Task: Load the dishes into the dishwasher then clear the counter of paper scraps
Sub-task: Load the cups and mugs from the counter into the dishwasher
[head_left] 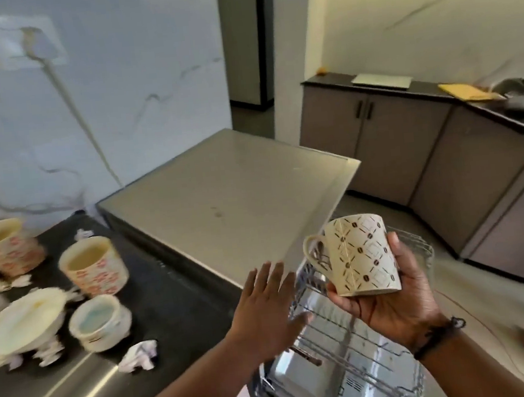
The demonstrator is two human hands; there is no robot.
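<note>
One patterned mug (357, 254) sits upside down in my right hand (388, 295), fingers clamped round it above the dishwasher rack (348, 346), left hand (266, 306) splayed; looks rigid, slick, breakable, so I'd grip the body.

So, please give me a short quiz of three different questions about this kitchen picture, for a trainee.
1. True or false: the right hand holds a mug.
2. What is the left hand doing? A) gripping a bowl B) open, holding nothing C) holding paper
3. Fill in: the mug is above the wire ____.

Key: 1 true; 2 B; 3 rack.
</note>
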